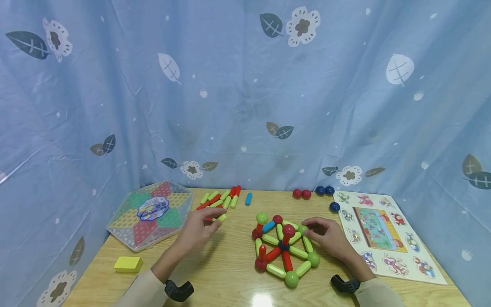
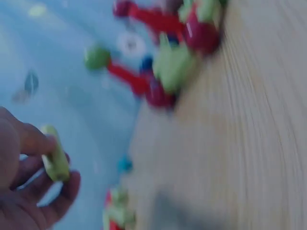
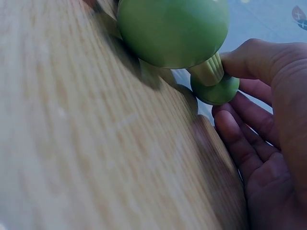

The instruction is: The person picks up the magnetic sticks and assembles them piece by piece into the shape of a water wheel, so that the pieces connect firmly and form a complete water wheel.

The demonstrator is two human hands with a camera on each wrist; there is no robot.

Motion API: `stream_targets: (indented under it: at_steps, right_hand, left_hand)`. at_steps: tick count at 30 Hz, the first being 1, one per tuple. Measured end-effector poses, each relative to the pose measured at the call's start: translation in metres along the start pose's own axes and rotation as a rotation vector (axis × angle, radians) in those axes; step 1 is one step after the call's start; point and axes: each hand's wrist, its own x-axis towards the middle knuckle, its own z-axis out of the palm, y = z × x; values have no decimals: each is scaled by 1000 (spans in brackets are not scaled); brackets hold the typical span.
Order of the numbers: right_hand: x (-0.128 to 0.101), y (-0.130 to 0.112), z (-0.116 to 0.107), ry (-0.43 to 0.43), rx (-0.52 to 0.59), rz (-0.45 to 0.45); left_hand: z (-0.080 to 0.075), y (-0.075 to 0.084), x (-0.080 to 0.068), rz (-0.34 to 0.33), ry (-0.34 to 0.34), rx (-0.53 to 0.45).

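A flat wheel of red, green and blue magnetic sticks and balls (image 1: 284, 251) lies on the wooden table (image 1: 222, 273). My left hand (image 1: 216, 219) hovers to its left and pinches a light green stick (image 1: 222, 217) between thumb and fingers. The left wrist view, which is blurred, shows that green stick (image 2: 55, 160) in my left hand (image 2: 33, 177). My right hand (image 1: 312, 227) grips the wheel's upper right green ball (image 1: 303, 229). In the right wrist view my thumb and fingers (image 3: 249, 62) close round the small green ball (image 3: 216, 91), with a bigger green ball (image 3: 172, 28) in front.
Loose sticks (image 1: 220, 199) and a blue stick (image 1: 248, 198) lie behind my left hand. A hexagonal game box (image 1: 151, 213) and a yellow block (image 1: 128, 264) are at the left. Red balls (image 1: 301, 194), blue balls (image 1: 325, 190) and a puzzle board (image 1: 383, 234) are at the right.
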Motion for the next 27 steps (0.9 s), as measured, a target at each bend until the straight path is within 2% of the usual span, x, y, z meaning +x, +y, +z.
stream_targets:
  at_steps: [4,6,8,10,13,17,19,21,23,25,27]
  right_hand:
    - [0,2,-1,-5,-3,0]
    - [1,2,-1,-4,-4,-1]
    - [2,3,-1,-4,0,-7]
    - [4,2,1,-3,10,-24]
    - [5,-4,3,25,-17,-65]
    - [4,-23,2,37,-29,-162]
    - [3,-37,2,-32,-25,-205]
    - [2,-48,5,-153,26,-213]
    - [2,-57,11,-240,14,-199]
    - [1,-61,19,-269,15,-170]
    - [1,-61,27,-249,36,-164]
  left_hand:
    - [22,33,11,125,-64,-250]
    - [33,46,18,190,-101,-335]
    - [44,56,26,256,-123,-375]
    - [55,60,35,304,-134,-360]
    - [67,63,44,372,-136,-273]
    - [78,66,51,448,-162,-193]
    - [82,68,54,472,-193,-179]
    - [84,69,55,483,-227,-157]
    - [86,69,56,485,-253,-131]
    - [87,69,57,482,-264,-104]
    - [87,67,57,478,-272,-70]
